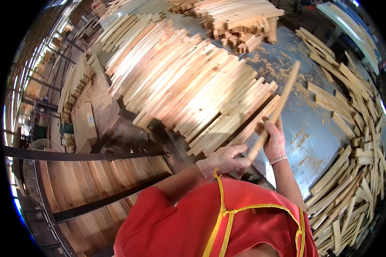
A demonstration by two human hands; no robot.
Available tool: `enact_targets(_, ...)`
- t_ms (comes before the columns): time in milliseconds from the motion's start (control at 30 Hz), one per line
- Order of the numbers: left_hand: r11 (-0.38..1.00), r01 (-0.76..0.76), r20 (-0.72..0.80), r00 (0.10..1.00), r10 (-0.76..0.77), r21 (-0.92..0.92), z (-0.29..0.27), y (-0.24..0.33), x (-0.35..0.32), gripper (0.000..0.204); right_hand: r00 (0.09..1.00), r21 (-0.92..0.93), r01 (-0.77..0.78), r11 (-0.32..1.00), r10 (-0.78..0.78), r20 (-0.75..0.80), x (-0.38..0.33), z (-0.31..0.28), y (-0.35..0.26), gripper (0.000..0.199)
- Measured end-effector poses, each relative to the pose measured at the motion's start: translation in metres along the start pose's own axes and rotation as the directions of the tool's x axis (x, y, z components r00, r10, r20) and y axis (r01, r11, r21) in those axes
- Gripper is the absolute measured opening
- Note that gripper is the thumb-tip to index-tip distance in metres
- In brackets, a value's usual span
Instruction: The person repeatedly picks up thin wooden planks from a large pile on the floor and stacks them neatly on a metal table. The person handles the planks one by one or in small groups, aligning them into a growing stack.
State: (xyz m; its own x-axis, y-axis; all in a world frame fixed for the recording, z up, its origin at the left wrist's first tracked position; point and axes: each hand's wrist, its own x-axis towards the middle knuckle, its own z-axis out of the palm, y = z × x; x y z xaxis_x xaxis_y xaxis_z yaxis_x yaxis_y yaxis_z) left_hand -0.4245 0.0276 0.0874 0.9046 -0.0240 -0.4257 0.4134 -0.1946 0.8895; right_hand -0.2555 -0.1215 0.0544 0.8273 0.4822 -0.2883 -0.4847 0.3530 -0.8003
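1. At the lower left, we see brown boards (94, 173) set in a dark frame (94, 156).
2. Right of them and farther up, we see a broad row of pale wood strips (180, 85) lying side by side.
3. Near the middle, our gloved left hand (227, 160) is closed on the near end of a wooden stick (290, 81).
4. Just right of it, our gloved right hand (274, 139) grips the stick farther along; it slants up and rightward.
5. Beyond, we see sawdust on a grey surface (315, 141), then piled offcuts (366, 171).
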Motion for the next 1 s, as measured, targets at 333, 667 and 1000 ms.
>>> enact_targets(333, 0.515, 0.654, -0.827, 0.502, 0.251, 0.554, -0.162, -0.153, -0.029, 0.077, 0.968, -0.087, -0.180, 0.980, 0.161, -0.191, 0.054, 0.070, 0.072, 0.039)
enact_targets(667, 0.669, -0.087, -0.449, 0.803, -0.391, -0.738, -0.213, -0.120, -0.060, 0.047, 0.955, -0.013, -0.249, 0.968, 0.243, -0.169, 0.104, 0.126, 0.114, 0.050)
enact_targets(1000, 0.720, -0.097, -0.356, 0.909, -0.218, -0.687, -0.224, -0.066, -0.065, 0.043, 0.881, -0.804, -0.312, 0.506, 0.471, -0.046, 0.120, 0.174, 0.119, 0.089)
